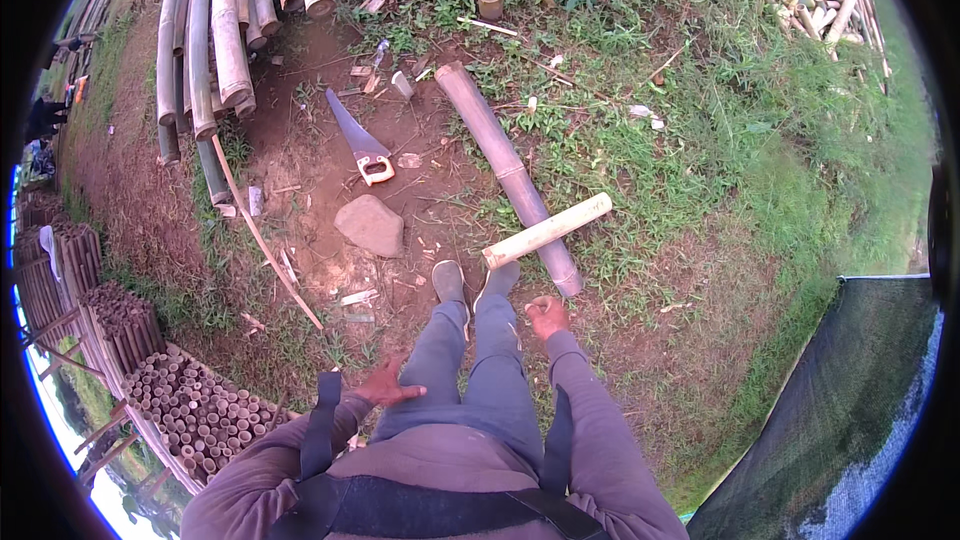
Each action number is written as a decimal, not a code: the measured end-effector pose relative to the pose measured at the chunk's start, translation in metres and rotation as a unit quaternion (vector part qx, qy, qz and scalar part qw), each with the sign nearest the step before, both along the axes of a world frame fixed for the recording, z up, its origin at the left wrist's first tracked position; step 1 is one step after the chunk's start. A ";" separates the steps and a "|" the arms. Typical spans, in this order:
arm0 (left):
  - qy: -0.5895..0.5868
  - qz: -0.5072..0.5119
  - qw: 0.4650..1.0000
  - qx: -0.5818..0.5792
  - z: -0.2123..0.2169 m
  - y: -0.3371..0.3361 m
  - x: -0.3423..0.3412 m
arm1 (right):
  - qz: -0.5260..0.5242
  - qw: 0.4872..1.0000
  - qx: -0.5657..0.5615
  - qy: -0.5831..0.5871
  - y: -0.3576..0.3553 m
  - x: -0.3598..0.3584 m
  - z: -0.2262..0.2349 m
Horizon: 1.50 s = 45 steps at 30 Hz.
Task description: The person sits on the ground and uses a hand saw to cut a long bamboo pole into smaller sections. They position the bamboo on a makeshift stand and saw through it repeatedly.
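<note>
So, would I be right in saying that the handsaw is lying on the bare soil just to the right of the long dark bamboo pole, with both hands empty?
Not quite: the head view shows the handsaw lying on the bare soil to the left of the long dark bamboo pole, not its right. The left hand and right hand do look empty.

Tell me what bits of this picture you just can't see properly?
- Head view: the right hand is curled, so whether it holds anything is too small to tell.
- The long grey bamboo pole is partly hidden under the short pale cut bamboo piece and the right shoe.
- The stacked grey-green bamboo poles are cut off by the top edge.
</note>
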<state>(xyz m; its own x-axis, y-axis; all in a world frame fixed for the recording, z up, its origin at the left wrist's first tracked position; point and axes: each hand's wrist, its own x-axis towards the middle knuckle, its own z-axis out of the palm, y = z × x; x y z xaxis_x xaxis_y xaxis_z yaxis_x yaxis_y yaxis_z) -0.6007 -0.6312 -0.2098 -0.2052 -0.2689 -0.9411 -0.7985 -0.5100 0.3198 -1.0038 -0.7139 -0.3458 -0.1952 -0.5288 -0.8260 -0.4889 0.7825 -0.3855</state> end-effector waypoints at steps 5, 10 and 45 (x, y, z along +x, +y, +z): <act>-0.173 -0.056 0.981 0.063 -0.051 -0.003 -0.049 | -0.218 0.976 -0.026 -0.004 -0.027 0.022 -0.167; -0.200 0.006 0.980 -0.001 -0.075 -0.009 -0.033 | -0.515 0.841 0.114 -0.121 -0.072 0.031 -0.290; 0.255 0.382 0.820 -0.341 -0.070 -0.148 -0.113 | 0.095 0.935 -0.275 0.205 -0.144 0.062 0.134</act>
<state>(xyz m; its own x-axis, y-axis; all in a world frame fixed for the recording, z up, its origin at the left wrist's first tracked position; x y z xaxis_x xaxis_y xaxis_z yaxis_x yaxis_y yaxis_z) -0.7135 -0.7797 -0.2801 -0.0520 -0.9302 -0.3632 -0.0028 -0.3636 0.9316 -0.9421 -0.8584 -0.2119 -0.2953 -0.9086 -0.2955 -0.7934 0.4055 -0.4540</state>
